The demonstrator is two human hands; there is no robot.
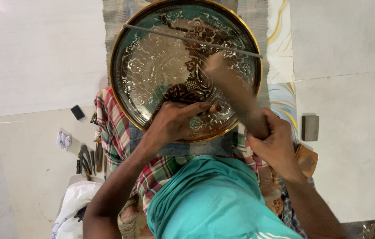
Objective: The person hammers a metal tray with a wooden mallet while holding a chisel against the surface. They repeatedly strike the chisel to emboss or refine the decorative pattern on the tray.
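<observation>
Left hand (174,124) pinches a small punch (214,108) on a stiff brass plate (152,66) (likely heavy; best gripped by its rim), right hand (276,141) clenches a blurred mallet (231,88).

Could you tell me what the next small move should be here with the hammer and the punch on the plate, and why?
Probably bring the hammer, held in the right hand, down onto the head of the small punch. The left hand pinches that punch against the engraved round metal plate, at the edge of the darker worked pattern, and the hammer is blurred above it, mid-swing.

Engraved round brass tray (161,66), apparently tilted
</observation>
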